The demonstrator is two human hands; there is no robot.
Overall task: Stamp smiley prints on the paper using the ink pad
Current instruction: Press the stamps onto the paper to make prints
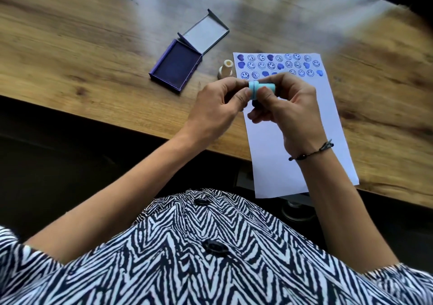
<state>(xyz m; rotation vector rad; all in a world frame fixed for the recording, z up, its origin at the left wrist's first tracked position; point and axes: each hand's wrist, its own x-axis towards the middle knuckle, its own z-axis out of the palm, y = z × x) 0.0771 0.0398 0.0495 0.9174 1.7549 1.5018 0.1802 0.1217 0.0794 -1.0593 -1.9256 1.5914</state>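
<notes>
Nearest the camera lay the person's black-and-white zigzag blouse (210, 246), with two dark buttons down its front, and both bare forearms reached forward from it over the edge of the wooden counter (93, 46). A thin dark cord bracelet (311, 152) circled the right wrist. Above the near part of the white paper (293, 159), the two hands met around a small light-blue stamp (331, 88) that lay on its side, its flanged end to the left. The left hand (218, 107) was closed narrowly, its thumb and fingertips pinching that flanged end, while the right hand (290, 107) curled around the barrel of the stamp, thumb below and fingers over the top; both held it clear of the sheet. The paper ran from the counter's near edge, which its bottom corner overhung, up toward the middle of the counter, and its lower part was blank. Its far end carried three rows of blue prints (278, 65), round smiley faces mixed with solid heart shapes, with the lowest row partly hidden behind the fingers. Just left of the paper's far corner stood a cream-coloured stamp (225, 69), upright on the counter. Further left and a little beyond lay the ink pad (177, 68), its purple case open, the dark blue pad facing up and the grey-lined lid (204, 35) hinged back flat behind it.
</notes>
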